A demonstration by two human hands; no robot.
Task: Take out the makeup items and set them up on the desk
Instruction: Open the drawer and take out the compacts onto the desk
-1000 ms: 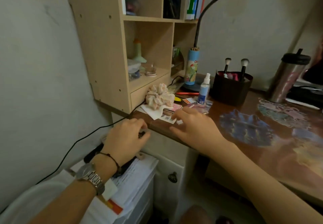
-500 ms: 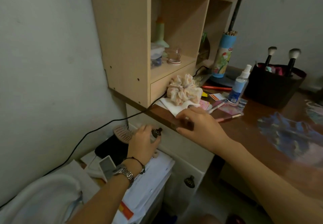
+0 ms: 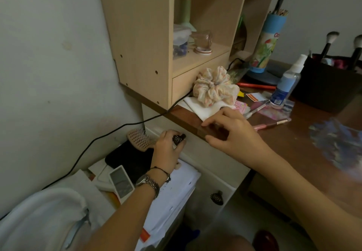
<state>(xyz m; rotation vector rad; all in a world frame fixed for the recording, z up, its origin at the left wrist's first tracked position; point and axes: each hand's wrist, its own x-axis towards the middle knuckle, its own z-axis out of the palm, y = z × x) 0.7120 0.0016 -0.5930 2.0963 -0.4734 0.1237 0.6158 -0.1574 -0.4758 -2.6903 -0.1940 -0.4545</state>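
The left hand [image 3: 168,148] is closed around a small dark, knobbly drawer knob [image 3: 178,139] on the pale drawer front [image 3: 207,158] just under the near left corner of the brown wooden desk [image 3: 293,133]; the fingers curl over the knob from the left, and a metal-link wristwatch [image 3: 148,182] and a thin black cord bracelet [image 3: 162,171] sit on that wrist. The right hand [image 3: 233,131] rests on the desk's front edge to the right of the knob, thumb pressed against the face of the edge and fingers bent over the top, gripping nothing but the wood. A second dark knob [image 3: 217,197] shows on the lower drawer, nearer the camera. Makeup items already on the desk lie to the right and farther back: a black rectangular holder [image 3: 329,86] with two fluffy-tipped makeup brushes [image 3: 329,42] standing in it, a clear spray bottle with a blue label [image 3: 285,86] just left of it, and a slim pink pencil [image 3: 270,123] lying flat near the right hand. A pale floral fabric scrunchie [image 3: 215,86] sits on white folded paper [image 3: 203,107] beside the light wooden shelf unit [image 3: 141,35]. Left of the drawer, lower down, a pink bristled hairbrush [image 3: 140,138] lies on a black pouch [image 3: 129,160] atop stacked papers [image 3: 176,190] (whether the drawer is open at all cannot be told).
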